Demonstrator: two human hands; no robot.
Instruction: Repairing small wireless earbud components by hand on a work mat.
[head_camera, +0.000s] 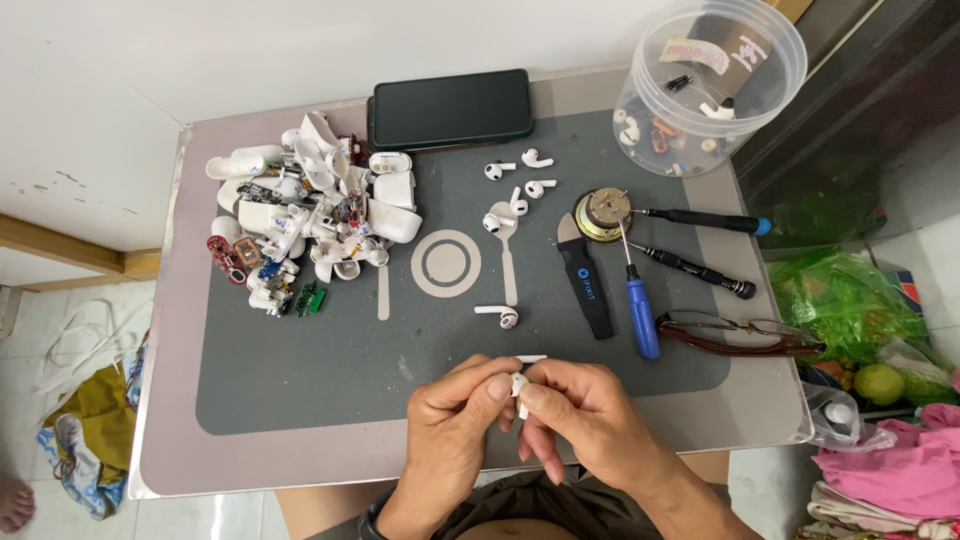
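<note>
Both hands meet at the near edge of the grey work mat (300, 370). My left hand (455, 425) and my right hand (580, 415) pinch one small white earbud (519, 383) between thumbs and fingertips. A thin white stem piece (531, 358) lies on the mat just beyond my fingers. Another white earbud (498, 314) lies a little farther out. Several more earbuds (515, 190) are scattered near the mat's far middle.
A heap of broken white earbud cases and small circuit boards (305, 220) fills the mat's left. A dark phone (450, 108) lies at the back. To the right: a black pry tool (585, 280), a blue screwdriver (640, 310), black drivers (700, 265), a round brass part (604, 213), glasses (740, 335), a clear tub (710, 80).
</note>
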